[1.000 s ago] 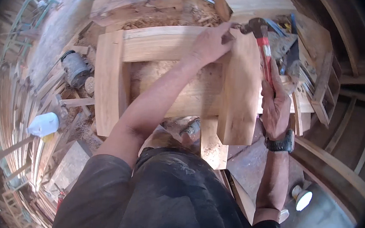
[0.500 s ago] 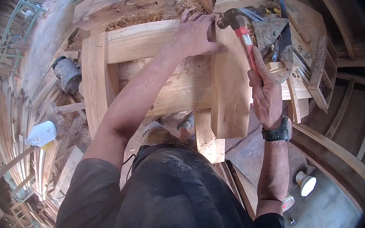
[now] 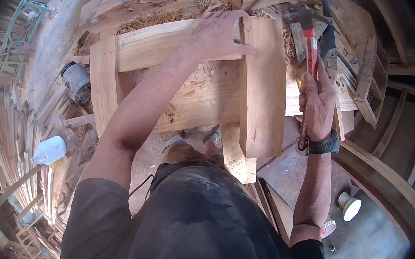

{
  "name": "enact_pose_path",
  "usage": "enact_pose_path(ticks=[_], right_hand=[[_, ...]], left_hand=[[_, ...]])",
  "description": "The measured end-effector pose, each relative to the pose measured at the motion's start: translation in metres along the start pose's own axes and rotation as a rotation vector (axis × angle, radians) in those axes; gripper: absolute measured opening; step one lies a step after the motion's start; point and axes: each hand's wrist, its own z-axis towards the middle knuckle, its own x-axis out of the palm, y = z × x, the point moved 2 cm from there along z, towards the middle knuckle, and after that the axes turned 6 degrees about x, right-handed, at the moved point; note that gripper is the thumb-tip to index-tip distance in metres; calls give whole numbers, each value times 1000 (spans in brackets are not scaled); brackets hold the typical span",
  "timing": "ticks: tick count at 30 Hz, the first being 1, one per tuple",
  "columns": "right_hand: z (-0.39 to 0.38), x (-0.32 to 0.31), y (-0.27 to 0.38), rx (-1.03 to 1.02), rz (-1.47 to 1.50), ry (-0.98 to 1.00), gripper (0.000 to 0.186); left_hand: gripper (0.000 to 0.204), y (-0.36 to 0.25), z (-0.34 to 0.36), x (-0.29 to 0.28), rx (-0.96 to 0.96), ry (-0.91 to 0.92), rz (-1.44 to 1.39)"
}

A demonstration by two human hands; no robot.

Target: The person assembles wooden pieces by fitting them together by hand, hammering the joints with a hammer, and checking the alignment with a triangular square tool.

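My right hand (image 3: 317,103) is closed round the handle of a claw hammer (image 3: 309,44) with a red and dark grip. The dark hammer head is raised to the right of a thick wooden post (image 3: 264,85), apart from it. My left hand (image 3: 220,36) lies with fingers stretched over a wooden rail (image 3: 151,42), and its thumb reaches onto the post. That rail runs between the post and another upright piece (image 3: 105,78) on the left, making a frame. Nearer to me, a wide board (image 3: 200,106) also spans between them. The joint under my left hand is partly hidden.
Wood shavings (image 3: 163,21) lie behind the frame, beside a heavy timber (image 3: 130,0). Tools and scraps crowd the bench on the right, near a wooden box (image 3: 372,78). On the floor are a grey motor-like cylinder (image 3: 76,83), a white jug (image 3: 50,151) and a white container (image 3: 349,206).
The hammer has swung right, away from the post, and my right hand has shifted right with it. My left hand stays around the joint. The frame has tilted or shifted slightly.
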Motion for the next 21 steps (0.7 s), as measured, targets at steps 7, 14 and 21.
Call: enact_pose_path(ticks=[7, 14, 21], right_hand=[[-15, 2, -28, 314, 448, 52, 61], [-15, 1, -35, 363, 504, 112, 62], [-12, -4, -43, 365, 530, 83, 62]], left_hand=[[101, -3, -1, 0, -29, -5, -31], [101, -2, 0, 0, -46, 17, -37], [113, 5, -5, 5, 2, -179, -75]])
